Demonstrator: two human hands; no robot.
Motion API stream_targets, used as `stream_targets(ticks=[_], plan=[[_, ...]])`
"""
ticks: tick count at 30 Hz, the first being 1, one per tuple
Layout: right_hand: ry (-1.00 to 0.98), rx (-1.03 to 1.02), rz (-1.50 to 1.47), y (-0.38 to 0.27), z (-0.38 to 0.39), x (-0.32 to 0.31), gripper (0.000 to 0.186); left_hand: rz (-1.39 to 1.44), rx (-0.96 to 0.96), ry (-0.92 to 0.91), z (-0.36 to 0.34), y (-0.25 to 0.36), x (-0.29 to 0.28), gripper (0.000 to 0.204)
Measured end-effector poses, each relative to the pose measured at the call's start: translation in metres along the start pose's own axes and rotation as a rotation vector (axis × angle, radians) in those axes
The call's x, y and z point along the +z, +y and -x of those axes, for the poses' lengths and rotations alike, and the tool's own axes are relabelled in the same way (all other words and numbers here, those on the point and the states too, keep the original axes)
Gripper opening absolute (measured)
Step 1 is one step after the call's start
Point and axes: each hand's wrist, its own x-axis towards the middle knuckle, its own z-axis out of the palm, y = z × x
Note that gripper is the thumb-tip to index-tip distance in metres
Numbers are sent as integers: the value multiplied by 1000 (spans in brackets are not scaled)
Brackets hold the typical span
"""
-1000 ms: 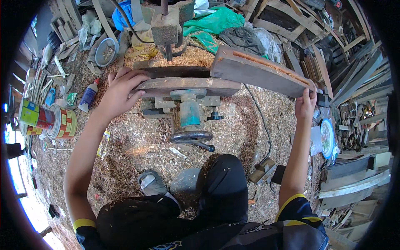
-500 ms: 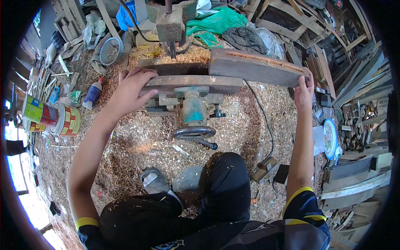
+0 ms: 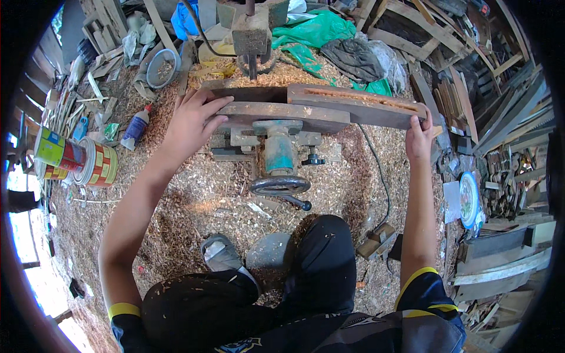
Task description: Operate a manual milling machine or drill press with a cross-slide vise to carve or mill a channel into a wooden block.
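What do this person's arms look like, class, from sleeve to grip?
The left sleeve and right sleeve are short and dark, each edged with a yellow band, the right with a second stripe. Below, the left forearm and right forearm are bare. The left grip and right grip are ungloved.

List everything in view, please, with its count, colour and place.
slotted board: 1, brown, upper centre
front board: 1, brown, centre
machine: 1, grey and teal, centre
handwheel: 1, dark, centre
basin: 1, bluish, upper left
bottle: 1, blue, left
cans: several, multicoloured, left
sheeting: some, green, top
scrap wood: plenty, brown, edges
shavings: countless, tan, floor
trousers: 1, black, bottom
left hand: 1, bare, on front board
right hand: 1, bare, on slotted board
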Motion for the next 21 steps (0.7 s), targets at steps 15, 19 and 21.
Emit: stream_targets(ticks=[15, 19, 21], plan=[[-15, 296, 254, 12, 13, -14, 56, 121, 3, 233, 16, 8, 6, 37], [29, 149, 108, 36, 17, 8, 54, 127, -46, 259, 21, 11, 10, 37], [14, 147, 106, 32, 15, 20, 53, 158, -61, 242, 23, 7, 10, 36]])
